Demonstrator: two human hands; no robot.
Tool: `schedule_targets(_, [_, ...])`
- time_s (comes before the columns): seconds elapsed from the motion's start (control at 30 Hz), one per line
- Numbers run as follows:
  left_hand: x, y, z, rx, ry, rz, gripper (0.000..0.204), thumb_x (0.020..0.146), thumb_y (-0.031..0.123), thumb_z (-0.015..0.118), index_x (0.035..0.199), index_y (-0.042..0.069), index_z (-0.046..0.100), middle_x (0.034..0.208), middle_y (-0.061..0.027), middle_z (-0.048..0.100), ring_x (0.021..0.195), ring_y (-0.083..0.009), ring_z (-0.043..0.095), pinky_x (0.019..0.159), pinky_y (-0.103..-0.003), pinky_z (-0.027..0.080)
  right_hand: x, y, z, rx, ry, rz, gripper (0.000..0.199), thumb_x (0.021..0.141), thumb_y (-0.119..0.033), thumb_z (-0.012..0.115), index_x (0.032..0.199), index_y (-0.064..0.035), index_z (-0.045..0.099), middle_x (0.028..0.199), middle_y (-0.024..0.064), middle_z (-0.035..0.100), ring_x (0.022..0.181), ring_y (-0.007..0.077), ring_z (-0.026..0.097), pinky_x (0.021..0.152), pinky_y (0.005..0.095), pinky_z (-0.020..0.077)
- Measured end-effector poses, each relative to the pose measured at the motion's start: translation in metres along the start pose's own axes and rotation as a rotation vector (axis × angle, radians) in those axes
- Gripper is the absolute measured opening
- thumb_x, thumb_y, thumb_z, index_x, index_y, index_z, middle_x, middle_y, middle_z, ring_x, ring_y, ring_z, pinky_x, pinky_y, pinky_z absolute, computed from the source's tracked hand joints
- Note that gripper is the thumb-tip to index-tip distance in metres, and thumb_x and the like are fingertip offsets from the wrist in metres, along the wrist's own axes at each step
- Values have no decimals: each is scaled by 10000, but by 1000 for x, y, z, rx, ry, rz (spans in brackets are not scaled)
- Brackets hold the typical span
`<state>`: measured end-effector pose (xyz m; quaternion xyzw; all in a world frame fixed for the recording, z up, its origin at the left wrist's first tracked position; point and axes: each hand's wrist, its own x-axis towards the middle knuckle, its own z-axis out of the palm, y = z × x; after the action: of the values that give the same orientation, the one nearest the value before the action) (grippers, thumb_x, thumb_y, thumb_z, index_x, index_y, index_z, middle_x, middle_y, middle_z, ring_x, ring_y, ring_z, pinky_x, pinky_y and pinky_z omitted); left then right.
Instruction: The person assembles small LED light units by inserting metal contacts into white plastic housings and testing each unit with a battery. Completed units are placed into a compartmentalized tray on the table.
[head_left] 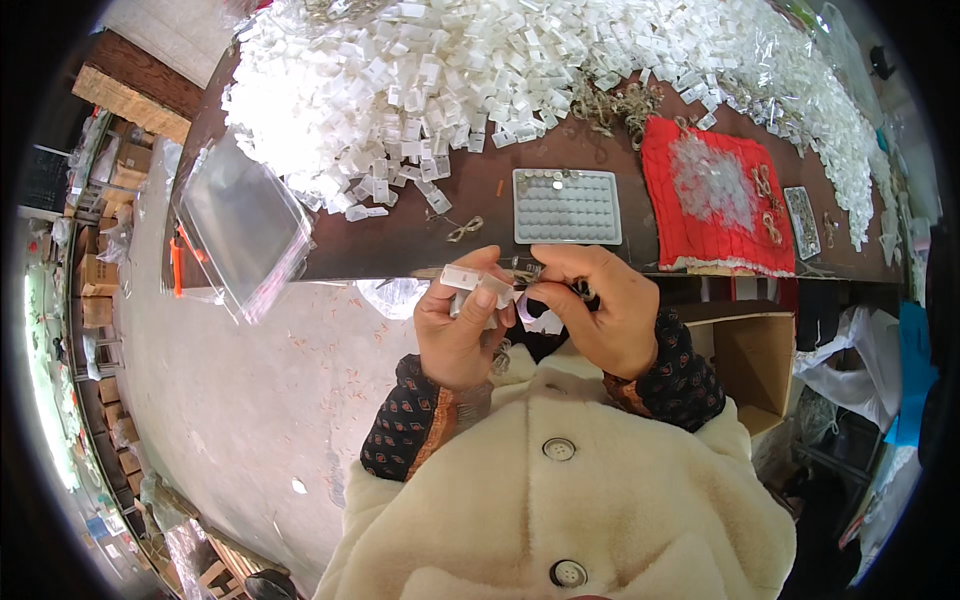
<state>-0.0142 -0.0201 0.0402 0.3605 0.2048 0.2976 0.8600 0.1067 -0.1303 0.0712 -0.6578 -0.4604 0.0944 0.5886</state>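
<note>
Seen from above: a person in a cream coat works close to the near edge of a brown table (330, 255). The left hand (458, 325) curls around a few small white plastic pieces (461, 278), its thumb pressing on them. The right hand (600, 305) pinches narrowly at a small item (530, 270) beside them, too fine to identify.

Judging by what shows, the work in these fingers is partway through, and plenty seems left: a huge heap of similar white pieces (380, 100) stretches from 10 to 1 o'clock of the hands. At 12 o'clock, a pale celled tray (568, 241) has small discs along its far row; most other cells look bare. At 2 o'clock, clear bits (705, 175) lie on a red cloth (668, 235).

For moving, the table's front edge runs just beyond the fingertips — the hands seem to have room on the near side. A bare strip of tabletop lies at 10 o'clock, holding a cord loop (465, 229); farther out, clear bags (245, 215) overhang the edge. Open floor (300, 400) spreads at 8 o'clock — a cardboard box (755, 370) sits between 3 and 4.
</note>
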Motion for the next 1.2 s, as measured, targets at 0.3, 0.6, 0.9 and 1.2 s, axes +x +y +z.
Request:
schedule_targets(0.3, [-2,-7,-8,-25,-137,49,278,849,29,705,1094,6,575,1049,-98,644,849,-116,620,670,-210,498,-1,1,2,181,-95,136,186,804,34,705,974,-16,649,888,89,660,773,174,626,672,269,491])
schedule_targets(0.6, [-4,-6,-5,71,-122,107,361,849,-42,678,1198,-32,588,1105,-103,644,974,-128,606,853,-253,498,2,-1,1,6,-12,-26,167,802,45,696,947,-26,656,889,91,652,747,193,621,659,275,496])
schedule_targets(0.9, [-4,-6,-10,288,-163,188,325,817,-55,708,1128,-23,619,1073,-143,675,889,-154,645,796,-284,535,1,0,-9,310,-162,269,158,811,11,720,963,-14,685,852,57,650,701,96,591,611,225,464])
schedule_targets(1.2, [-3,-21,-8,176,-71,428,272,819,-58,705,1010,18,527,971,-142,671,755,-130,629,650,-242,529,-4,2,-3,510,-196,374,207,815,-1,731,1018,-18,696,890,34,652,740,66,577,620,221,464])
